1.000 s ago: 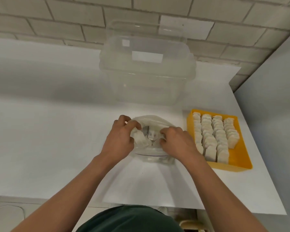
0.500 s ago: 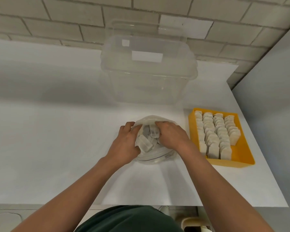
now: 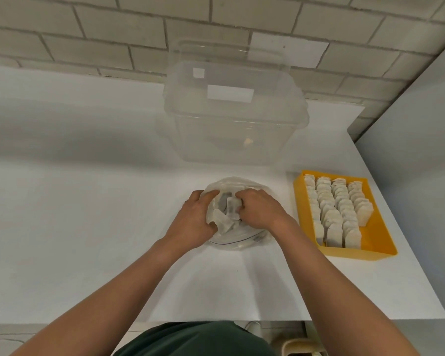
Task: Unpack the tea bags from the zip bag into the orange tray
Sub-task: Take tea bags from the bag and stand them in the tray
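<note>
- Two hands met at the zip bag (image 3: 238,243), which lay on the white table (image 3: 88,227) a little to the left of the orange tray (image 3: 299,201), not touching it.
- The left hand (image 3: 193,222) grasped the left side of the bag, its fingers curled over the bunched plastic at the open mouth.
- The right hand (image 3: 261,211) reached into the mouth from the right with curled fingers. The fingertips were hidden behind the knuckles, so I cannot tell if they pinched anything.
- Some tea bags (image 3: 230,209) showed between the hands, inside the bag. How many lay deeper was hard to make out through the crumpled plastic.
- In the tray, four rows of tea bags (image 3: 337,211) stood upright. The rightmost row was shorter, and bare orange floor showed beside it.
- Behind the bag stood a clear container (image 3: 234,116), its walls pale and hard to follow against the brick wall (image 3: 88,34).
- The lower edge cut off both forearms and a dark green shirt (image 3: 190,340).
</note>
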### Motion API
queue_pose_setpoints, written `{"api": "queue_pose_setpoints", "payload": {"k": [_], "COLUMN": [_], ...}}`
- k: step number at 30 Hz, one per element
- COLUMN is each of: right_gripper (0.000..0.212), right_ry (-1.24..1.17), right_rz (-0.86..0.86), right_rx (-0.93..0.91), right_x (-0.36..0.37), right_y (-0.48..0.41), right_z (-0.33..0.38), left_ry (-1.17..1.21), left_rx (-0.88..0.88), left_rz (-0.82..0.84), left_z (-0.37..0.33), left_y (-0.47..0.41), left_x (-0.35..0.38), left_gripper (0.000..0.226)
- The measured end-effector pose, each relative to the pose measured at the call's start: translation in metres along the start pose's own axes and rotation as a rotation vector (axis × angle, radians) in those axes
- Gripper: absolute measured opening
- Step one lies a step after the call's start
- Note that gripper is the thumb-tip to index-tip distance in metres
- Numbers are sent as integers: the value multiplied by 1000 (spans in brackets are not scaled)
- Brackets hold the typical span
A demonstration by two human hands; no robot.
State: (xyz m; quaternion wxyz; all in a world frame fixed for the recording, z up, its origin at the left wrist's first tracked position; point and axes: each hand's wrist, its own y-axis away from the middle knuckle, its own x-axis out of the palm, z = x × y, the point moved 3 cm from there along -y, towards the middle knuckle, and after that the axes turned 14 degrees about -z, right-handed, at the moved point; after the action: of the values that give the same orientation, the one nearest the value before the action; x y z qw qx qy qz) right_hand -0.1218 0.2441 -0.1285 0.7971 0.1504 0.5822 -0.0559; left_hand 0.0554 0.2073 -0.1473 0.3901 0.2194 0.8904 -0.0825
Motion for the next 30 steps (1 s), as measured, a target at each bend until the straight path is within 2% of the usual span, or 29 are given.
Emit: {"api": "queue_pose_setpoints", "payload": {"k": [5, 12, 17, 26, 30], "right_gripper": [40, 24, 23, 16, 27], "right_ry": [-175, -210, -211, -167, -123], "right_rz": [57, 104, 109, 161, 194], "right_rx": [-4, 39, 85, 99, 115], "right_x": [-4, -9, -5, -7, -6], "right_y": [5, 12, 13, 17, 16], "right_z": [6, 15, 18, 25, 28], "left_ry": [44, 103, 164, 226, 232], "left_rx": [-20, -49, -88, -127, -123], "left_rz": [8, 51, 56, 33, 3], "left_z": [1, -4, -8, -10, -11], "left_y": [2, 2, 4, 8, 10], "left_x": [-1, -10, -14, -15, -14], "left_gripper": [79, 66, 57, 55, 55]}}
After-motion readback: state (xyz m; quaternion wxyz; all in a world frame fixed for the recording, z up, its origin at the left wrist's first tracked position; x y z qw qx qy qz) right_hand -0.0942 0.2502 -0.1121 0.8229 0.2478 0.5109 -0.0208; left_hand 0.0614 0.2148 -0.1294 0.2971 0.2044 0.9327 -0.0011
